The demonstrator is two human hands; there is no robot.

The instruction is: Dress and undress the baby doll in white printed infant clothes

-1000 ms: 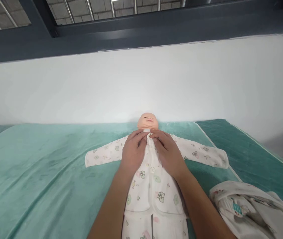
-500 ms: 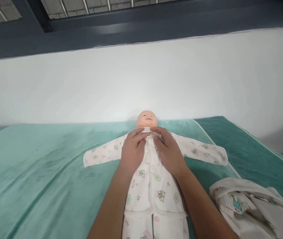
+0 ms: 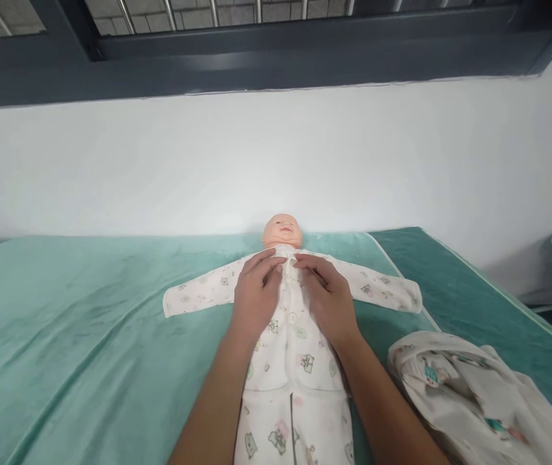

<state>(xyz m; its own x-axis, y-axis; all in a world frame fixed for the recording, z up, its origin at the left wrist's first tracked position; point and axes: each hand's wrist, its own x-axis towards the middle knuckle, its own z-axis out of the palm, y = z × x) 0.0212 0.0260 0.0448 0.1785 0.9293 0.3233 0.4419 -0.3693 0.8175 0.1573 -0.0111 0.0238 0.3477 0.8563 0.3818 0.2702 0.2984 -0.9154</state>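
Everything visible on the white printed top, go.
The white top looks like soft cloth, printed with small bears and green shapes. Its front edges meet down the middle, with a pale round button at mid-chest. It lies face up on the green sheet, sleeves spread sideways, collar at the doll's head, hem meeting matching trousers. The left hand and right hand touch it below the collar; their grip is unclear.

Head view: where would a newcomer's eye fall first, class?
A doll in a white patterned jacket lies mid-picture on the green sheet, sleeves spread wide. The person's left hand and right hand touch the jacket's upper front. Crumpled white cloth lies at lower right.
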